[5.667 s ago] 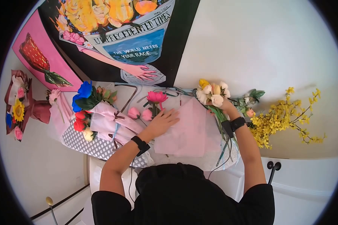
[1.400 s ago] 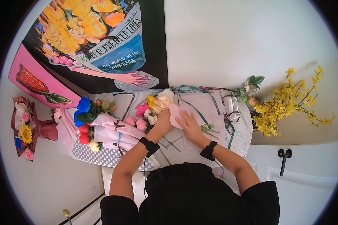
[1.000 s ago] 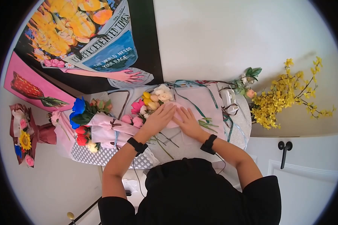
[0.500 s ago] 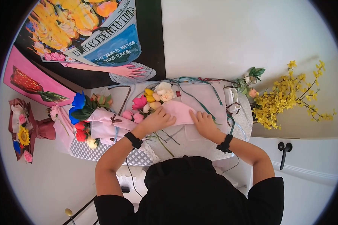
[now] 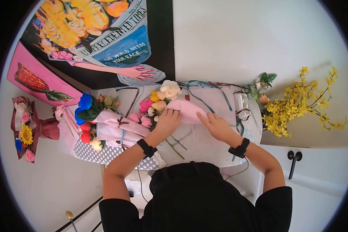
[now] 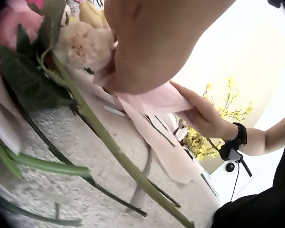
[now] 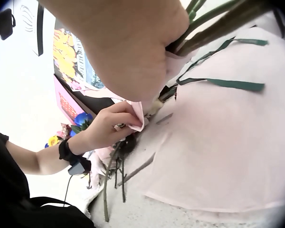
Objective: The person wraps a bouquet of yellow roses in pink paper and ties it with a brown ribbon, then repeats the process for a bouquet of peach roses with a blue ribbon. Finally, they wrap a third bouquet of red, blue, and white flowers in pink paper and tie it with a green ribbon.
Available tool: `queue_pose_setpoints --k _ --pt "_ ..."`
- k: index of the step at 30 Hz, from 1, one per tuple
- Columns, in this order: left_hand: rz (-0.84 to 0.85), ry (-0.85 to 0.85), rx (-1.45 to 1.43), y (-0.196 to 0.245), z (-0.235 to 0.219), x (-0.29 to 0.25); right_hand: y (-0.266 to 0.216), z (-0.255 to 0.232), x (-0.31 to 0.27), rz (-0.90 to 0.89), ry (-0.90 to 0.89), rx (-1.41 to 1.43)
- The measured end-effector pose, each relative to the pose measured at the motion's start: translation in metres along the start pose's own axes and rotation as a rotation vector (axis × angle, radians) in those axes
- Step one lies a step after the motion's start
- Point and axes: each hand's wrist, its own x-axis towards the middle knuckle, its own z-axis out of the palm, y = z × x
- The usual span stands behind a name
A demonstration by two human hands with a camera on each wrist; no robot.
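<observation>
Left hand (image 5: 168, 121) pinches pink paper (image 5: 187, 111) near cream flower (image 5: 170, 89); right hand (image 5: 219, 128), apart from left, grips other end.

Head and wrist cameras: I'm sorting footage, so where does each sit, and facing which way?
Head: worn on the head, facing forward and down at the left hand, right hand and pink paper; arms and black shirt show.
Left wrist: worn there, facing across the table toward the right hand; left hand close at top, shirt at lower right.
Right wrist: worn there, facing toward the left hand; right hand close at top, shirt at lower left.
Head and left wrist share the yellow flowers.
</observation>
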Motion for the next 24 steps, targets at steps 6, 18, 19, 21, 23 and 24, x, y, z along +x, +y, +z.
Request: queue_pose_setpoints --k 6,18,19,21,23,24 --pt "-0.593 -0.073 -0.508 0.015 0.014 -0.001 -0.025 -0.004 -0.002 0.058 -0.038 0.055" --pt "-1.320 0.405 -2.652 0.017 -0.015 0.018 -0.031 0.001 0.006 -0.049 -0.040 0.058" --pt "-1.305 0.422 -2.645 0.015 -0.016 0.018 -0.027 0.004 0.007 -0.073 -0.019 0.042" --pt "-1.290 0.449 -2.639 0.012 -0.018 0.018 -0.021 0.008 0.009 -0.103 0.000 0.025" --pt "-1.175 0.596 -2.710 0.008 -0.021 0.019 -0.018 0.009 0.015 -0.132 0.054 -0.023" --pt "-1.176 0.608 -2.706 0.005 -0.024 0.019 -0.018 0.009 0.016 -0.140 0.056 -0.021"
